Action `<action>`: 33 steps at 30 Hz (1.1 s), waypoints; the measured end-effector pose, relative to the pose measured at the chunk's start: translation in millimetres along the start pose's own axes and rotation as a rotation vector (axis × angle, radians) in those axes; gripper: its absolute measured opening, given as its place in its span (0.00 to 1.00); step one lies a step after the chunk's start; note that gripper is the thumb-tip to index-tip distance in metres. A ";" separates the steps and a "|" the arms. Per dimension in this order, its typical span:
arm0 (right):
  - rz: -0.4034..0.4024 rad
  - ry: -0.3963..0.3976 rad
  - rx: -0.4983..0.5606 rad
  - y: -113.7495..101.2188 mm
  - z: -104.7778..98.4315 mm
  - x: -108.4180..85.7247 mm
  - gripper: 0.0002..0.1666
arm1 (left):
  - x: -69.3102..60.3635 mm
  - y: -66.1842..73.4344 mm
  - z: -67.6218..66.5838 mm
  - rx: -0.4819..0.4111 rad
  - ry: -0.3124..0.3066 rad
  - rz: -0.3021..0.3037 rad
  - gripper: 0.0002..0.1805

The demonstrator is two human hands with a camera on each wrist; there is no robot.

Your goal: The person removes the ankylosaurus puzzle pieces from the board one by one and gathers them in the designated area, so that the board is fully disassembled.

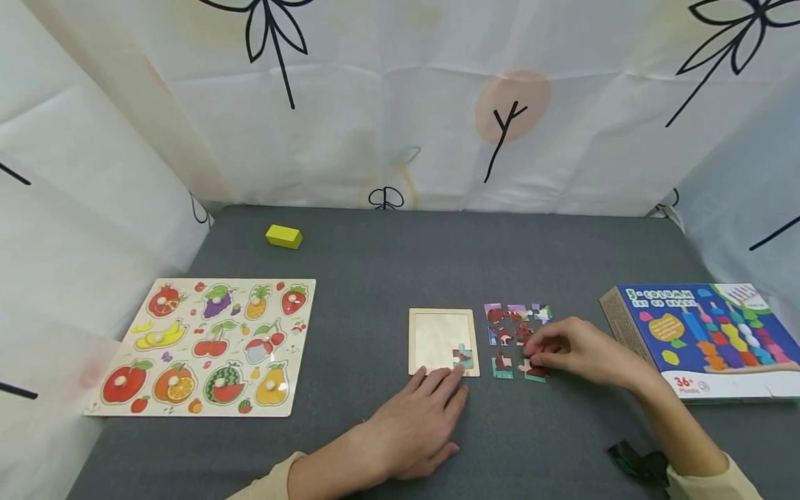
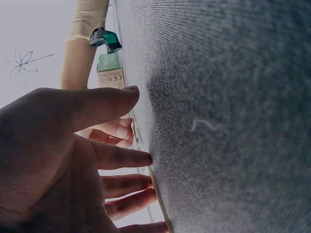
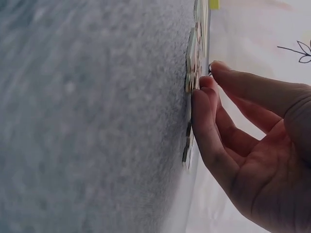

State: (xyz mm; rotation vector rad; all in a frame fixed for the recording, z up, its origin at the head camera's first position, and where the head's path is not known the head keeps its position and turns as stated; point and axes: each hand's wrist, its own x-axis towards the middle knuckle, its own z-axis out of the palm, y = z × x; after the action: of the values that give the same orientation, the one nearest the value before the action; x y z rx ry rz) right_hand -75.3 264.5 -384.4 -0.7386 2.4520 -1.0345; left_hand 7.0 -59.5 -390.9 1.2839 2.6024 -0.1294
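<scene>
The fingertips of my left hand (image 1: pixel 417 425) rest at the near edge of a small wooden puzzle tray (image 1: pixel 440 311), fingers fairly straight. A jigsaw piece (image 1: pixel 462 357) lies in its lower right corner. To the tray's right, several loose jigsaw pieces (image 1: pixel 502 366) form a rough grid on the table. My right hand (image 1: pixel 578 351) reaches into them from the right with bent fingers. Its thumb and fingertips come down at a red and green jigsaw piece (image 1: pixel 536 373); whether they pinch it is hidden. In the right wrist view, the fingertips meet the pieces' edges (image 3: pixel 189 77).
A fruit puzzle board (image 1: pixel 200 347) lies on the left, with a yellow block (image 1: pixel 284 237) behind it. On the right stands a blue game box (image 1: pixel 719 333), close beyond my right wrist. White printed cloth (image 1: pixel 387 104) hangs behind the grey table (image 1: pixel 356 278).
</scene>
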 end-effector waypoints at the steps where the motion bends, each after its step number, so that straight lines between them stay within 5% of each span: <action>1: -0.007 0.004 0.004 -0.9 0.2 0.3 0.05 | 0.0 -0.1 0.0 0.001 0.002 0.000 0.40; 16: -0.028 -0.051 0.186 -14.4 6.7 12.6 0.08 | 1.0 -0.6 -1.2 -0.023 -0.027 -0.008 0.41; 33: -0.028 -0.104 0.228 -31.0 23.8 45.6 0.09 | -2.5 -2.6 -1.3 0.019 0.063 0.006 0.38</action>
State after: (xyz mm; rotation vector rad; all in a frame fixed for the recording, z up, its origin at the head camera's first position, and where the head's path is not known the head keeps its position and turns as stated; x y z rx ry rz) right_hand -89.0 206.1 -383.3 -0.7325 2.1963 -1.2296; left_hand 6.2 -62.8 -389.1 1.3227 2.6564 -0.1144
